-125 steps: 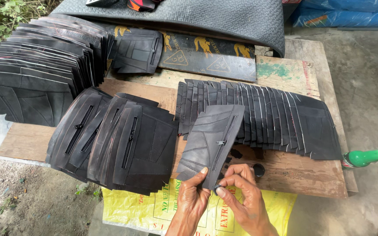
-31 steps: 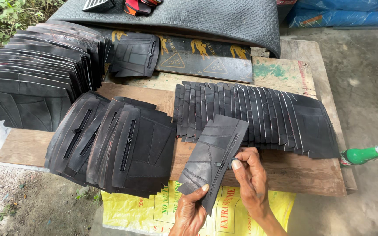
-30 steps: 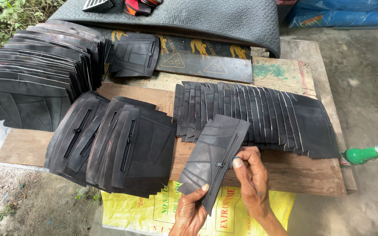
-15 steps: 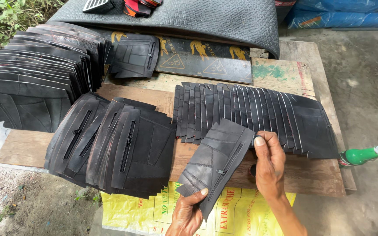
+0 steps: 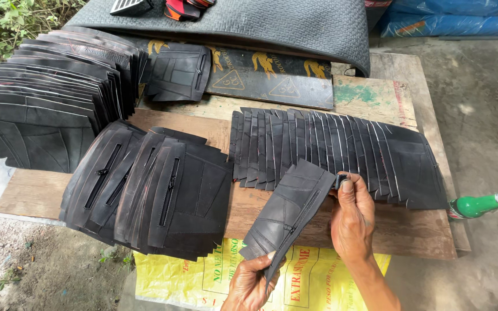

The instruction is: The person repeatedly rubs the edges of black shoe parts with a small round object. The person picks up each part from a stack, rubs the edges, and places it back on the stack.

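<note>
Left hand (image 5: 249, 285) and right hand (image 5: 351, 216) gripping black zippered panel (image 5: 289, 210)

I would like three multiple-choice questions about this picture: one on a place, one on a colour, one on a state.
1. Where does the green bottle lie?
A. at the right edge of the table
B. on the grey mat
C. among the left stacks

2. What colour is the sack under the table's front edge?
A. blue
B. yellow
C. white

3. How is the black zipper piece kept?
A. flat on the table
B. held by both hands
C. held by one hand only

Answers: 1 A, the bottle lies at the right edge. 2 B, the sack is yellow with print. 3 B, the left hand grips its bottom end and the right hand its top end.
</note>
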